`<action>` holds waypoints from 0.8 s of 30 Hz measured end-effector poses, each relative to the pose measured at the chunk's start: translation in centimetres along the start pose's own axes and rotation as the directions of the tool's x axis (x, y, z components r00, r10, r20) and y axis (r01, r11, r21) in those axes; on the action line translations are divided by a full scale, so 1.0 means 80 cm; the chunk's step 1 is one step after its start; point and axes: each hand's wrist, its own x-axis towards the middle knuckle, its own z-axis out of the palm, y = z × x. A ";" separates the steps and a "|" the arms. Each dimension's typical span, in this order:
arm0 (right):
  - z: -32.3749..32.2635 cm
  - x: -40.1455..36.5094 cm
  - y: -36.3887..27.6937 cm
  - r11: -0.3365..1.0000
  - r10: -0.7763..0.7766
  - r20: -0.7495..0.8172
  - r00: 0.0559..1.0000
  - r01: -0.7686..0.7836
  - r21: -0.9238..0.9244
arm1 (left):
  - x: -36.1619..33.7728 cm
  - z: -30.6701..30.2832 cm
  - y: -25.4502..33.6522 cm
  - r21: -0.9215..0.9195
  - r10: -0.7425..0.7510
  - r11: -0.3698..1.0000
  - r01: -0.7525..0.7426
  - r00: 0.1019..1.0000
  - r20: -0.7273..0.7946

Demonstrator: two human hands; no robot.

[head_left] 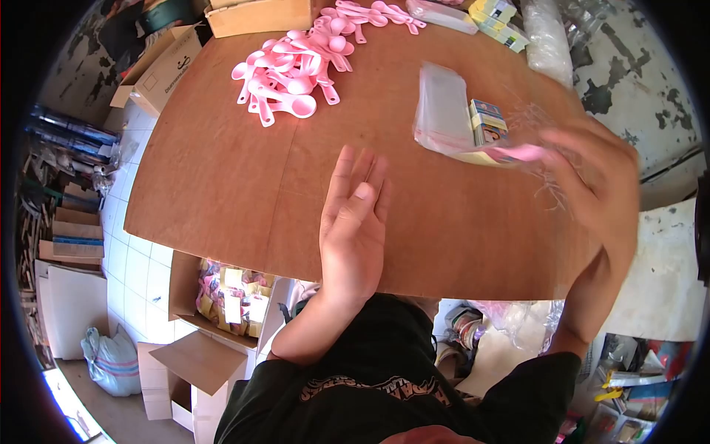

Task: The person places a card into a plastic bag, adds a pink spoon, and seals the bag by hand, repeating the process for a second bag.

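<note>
My left hand hovers over the near part of the brown table, fingers stretched out and nothing in them. On the right, my right hand is smeared by motion, its fingers closing on a blurred pink spoon, which seems to be in clear plastic with a yellowish strip. Just beyond it lie a stack of clear plastic bags and a banded pile of small printed cards. A heap of pink plastic spoons covers the far left of the tabletop.
At the far edge are a cardboard box, more yellow card bundles and a plastic roll. Below the near left edge, an open carton holds packed pink items. A tied plastic bag sits on the floor.
</note>
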 end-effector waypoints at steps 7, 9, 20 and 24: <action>0.019 0.011 0.006 0.982 -0.187 0.188 0.964 0.188 0.011 | -0.004 -0.001 0.002 0.222 0.051 0.971 -0.094 0.979 0.196; 0.024 0.005 -0.004 0.989 -0.145 0.218 0.965 0.133 0.068 | 0.002 0.000 0.004 0.477 0.148 0.827 -0.299 0.933 0.328; 0.043 -0.027 -0.029 0.923 -0.138 0.282 0.949 0.020 0.385 | -0.011 0.033 0.024 0.514 0.038 0.834 -0.200 0.950 0.308; 0.055 -0.028 -0.036 0.951 -0.302 0.099 0.948 0.293 0.099 | -0.015 0.032 0.024 0.588 0.052 0.764 -0.265 0.934 0.352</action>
